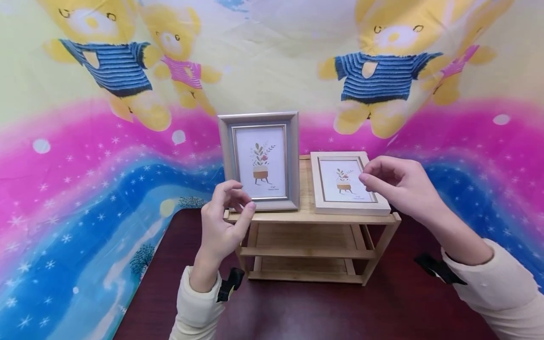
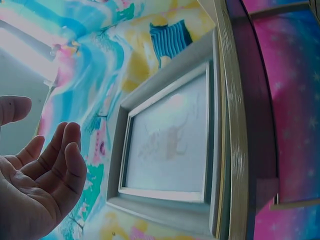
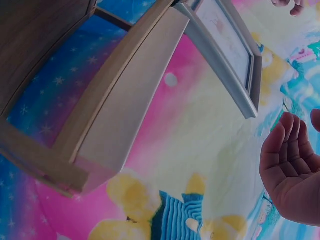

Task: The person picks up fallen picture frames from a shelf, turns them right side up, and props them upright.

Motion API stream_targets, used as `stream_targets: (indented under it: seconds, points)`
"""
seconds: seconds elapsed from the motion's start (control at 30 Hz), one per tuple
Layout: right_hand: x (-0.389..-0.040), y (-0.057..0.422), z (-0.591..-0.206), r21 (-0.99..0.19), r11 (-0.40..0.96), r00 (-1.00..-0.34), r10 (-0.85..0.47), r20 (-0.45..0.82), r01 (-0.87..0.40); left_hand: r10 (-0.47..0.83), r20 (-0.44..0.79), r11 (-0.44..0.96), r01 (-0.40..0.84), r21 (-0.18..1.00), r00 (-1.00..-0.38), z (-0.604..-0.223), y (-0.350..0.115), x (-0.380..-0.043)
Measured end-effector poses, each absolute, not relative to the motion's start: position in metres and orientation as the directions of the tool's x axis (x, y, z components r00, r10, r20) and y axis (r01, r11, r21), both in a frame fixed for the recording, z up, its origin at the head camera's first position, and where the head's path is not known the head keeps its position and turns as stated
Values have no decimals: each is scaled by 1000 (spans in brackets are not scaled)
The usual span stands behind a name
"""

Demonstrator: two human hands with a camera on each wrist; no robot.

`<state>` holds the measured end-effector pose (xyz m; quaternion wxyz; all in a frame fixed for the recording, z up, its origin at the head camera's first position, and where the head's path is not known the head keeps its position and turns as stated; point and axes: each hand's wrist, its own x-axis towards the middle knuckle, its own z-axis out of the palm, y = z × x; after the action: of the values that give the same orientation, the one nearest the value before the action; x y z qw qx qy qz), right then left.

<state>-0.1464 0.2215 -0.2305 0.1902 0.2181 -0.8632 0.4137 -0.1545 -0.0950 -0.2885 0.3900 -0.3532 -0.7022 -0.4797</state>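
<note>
The grey picture frame [image 1: 261, 160] stood up on the left part of the top of a little wooden rack [image 1: 306, 254]. The cream picture frame [image 1: 340, 182] lay flat on the right part of the top, with its picture facing up (both frames had the same plant in a pot on legs). The left hand [image 1: 223, 224] was by the near left corner of the grey picture frame. Its fingers were loose and a little bent, and it held nothing. The right hand [image 1: 403, 186] was up over the right side of the cream picture frame, apart from it. Its fingers were softly bent too, with nothing in them. The rack sat on a dark red table [image 1: 289, 309]. On the far side hung a bright cloth [image 1: 85, 212] with yellow bears [image 1: 384, 78] in striped shirts.
</note>
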Motion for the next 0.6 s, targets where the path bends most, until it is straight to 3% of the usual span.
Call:
stream_targets:
  seconds: [0.23, 0.43, 0.6]
  points:
    - [-149, 241, -239, -662, 595, -879, -187, 438, -456, 182, 859, 241, 869, 433, -478, -293, -70, -154]
    - [-162, 259, -249, -698, 576, -900, -187, 395, -426, 253, 782, 240, 820, 519, -569, -302, -46, -157]
    - [-176, 271, -255, -713, 595, -924, -165, 344, -371, 280, 707, 336, 756, 562, -650, -307, -23, -159]
